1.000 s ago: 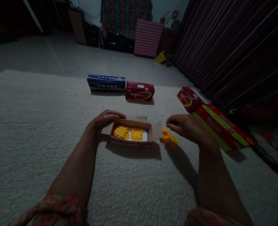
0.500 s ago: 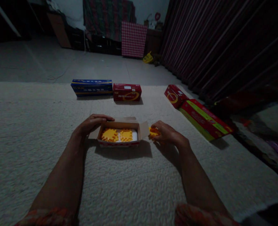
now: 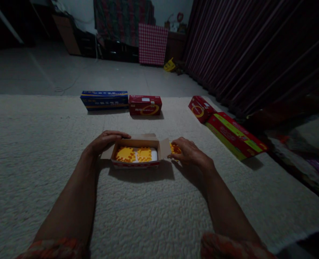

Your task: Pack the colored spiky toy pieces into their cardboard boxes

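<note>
An open cardboard box (image 3: 135,165) sits in front of me with its flaps folded out. Inside lie yellow toothed-edge pieces (image 3: 125,154), one with a square outline (image 3: 144,154), over something white. My left hand (image 3: 105,141) grips the box at its left end, fingers along the back rim; its thumb is hidden. Just beyond the right flap (image 3: 165,148), my right hand (image 3: 187,151) has its fingers curled round another yellow toothed piece (image 3: 174,148), low over the quilted mat. The hand covers part of that piece.
Across the mat (image 3: 148,212) stand a blue box (image 3: 105,100) and a red box (image 3: 145,105), side by side. Off to the right are a second red box (image 3: 199,109) and a long red and yellow-green box (image 3: 236,135). A dark curtain (image 3: 229,46) hangs behind them.
My right hand has shifted slightly, and the yellow piece in its fingers has turned a little. The left hand and the box stay put.
</note>
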A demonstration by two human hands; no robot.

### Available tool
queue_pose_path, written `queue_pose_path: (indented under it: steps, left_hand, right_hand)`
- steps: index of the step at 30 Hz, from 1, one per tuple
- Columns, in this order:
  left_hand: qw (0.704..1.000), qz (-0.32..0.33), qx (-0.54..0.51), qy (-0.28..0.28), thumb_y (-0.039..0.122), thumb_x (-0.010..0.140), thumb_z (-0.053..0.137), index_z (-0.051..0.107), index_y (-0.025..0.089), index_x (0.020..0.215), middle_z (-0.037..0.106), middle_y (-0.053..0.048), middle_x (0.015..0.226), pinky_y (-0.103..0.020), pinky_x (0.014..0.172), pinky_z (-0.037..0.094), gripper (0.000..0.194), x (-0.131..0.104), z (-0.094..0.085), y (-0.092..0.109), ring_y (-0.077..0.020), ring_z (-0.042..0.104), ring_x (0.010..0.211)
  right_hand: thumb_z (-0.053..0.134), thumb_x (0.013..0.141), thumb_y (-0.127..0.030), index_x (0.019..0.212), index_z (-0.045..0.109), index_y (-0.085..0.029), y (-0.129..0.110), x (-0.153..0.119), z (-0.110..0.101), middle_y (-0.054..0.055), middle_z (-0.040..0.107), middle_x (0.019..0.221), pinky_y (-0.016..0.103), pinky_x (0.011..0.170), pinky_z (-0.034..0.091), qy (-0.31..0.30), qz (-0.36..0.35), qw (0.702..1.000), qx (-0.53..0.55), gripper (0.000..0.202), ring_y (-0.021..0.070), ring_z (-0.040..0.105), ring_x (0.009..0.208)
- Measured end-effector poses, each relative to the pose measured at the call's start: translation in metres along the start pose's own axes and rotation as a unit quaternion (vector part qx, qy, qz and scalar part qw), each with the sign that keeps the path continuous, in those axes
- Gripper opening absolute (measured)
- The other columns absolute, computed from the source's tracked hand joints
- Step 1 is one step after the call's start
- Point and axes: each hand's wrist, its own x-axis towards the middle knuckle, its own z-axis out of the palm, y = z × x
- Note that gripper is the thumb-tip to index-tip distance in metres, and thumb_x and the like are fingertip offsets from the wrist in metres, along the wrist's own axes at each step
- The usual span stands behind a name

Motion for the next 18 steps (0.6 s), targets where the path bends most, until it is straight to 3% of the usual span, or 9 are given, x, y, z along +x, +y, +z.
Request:
queue_pose_path:
  steps: [5,9,14,18]
  left_hand:
    - [1.000,0.003,-0.001,-0.003,0.031,0.069,0.073,0.085,0.023,0.086,0.081,-0.010,0.102,-0.045,0.106,0.046,0.022,0.000,-0.001,0.000,-0.0303,0.070,0.107]
    - [1.000,0.007,0.004,-0.003,0.029,0.070,0.072,0.084,0.022,0.086,0.081,-0.010,0.102,-0.046,0.106,0.046,0.021,0.001,-0.002,-0.002,-0.0303,0.069,0.108]
    - [1.000,-0.001,-0.001,0.001,0.030,0.070,0.072,0.084,0.023,0.086,0.081,-0.010,0.101,-0.046,0.104,0.047,0.021,-0.001,-0.001,-0.001,-0.0295,0.070,0.104]
    - [1.000,0.005,0.005,-0.001,0.031,0.069,0.073,0.084,0.024,0.085,0.081,-0.009,0.101,-0.046,0.103,0.049,0.021,-0.001,0.000,0.000,-0.0308,0.070,0.104]
  right_hand:
    - [0.072,0.081,-0.031,0.120,0.064,-0.024,0.015,-0.006,-0.017,0.011,0.063,0.124,0.039,0.097,0.049,-0.022,0.023,0.998,0.051,0.040,0.0260,0.062,0.112]
    - [0.075,0.076,-0.031,0.115,0.065,-0.021,0.034,-0.018,-0.030,0.012,0.065,0.117,0.039,0.090,0.052,-0.046,0.101,0.991,0.071,0.042,0.0264,0.066,0.103]
    - [0.078,0.065,-0.031,0.105,0.063,-0.019,0.027,-0.025,-0.015,0.009,0.067,0.105,0.035,0.080,0.051,-0.077,0.154,0.984,0.042,0.044,0.0236,0.064,0.091]
    - [0.072,0.068,-0.026,0.097,0.060,-0.020,0.015,-0.031,-0.004,0.007,0.065,0.099,0.032,0.074,0.049,-0.071,0.165,0.983,0.026,0.032,0.0218,0.062,0.088]
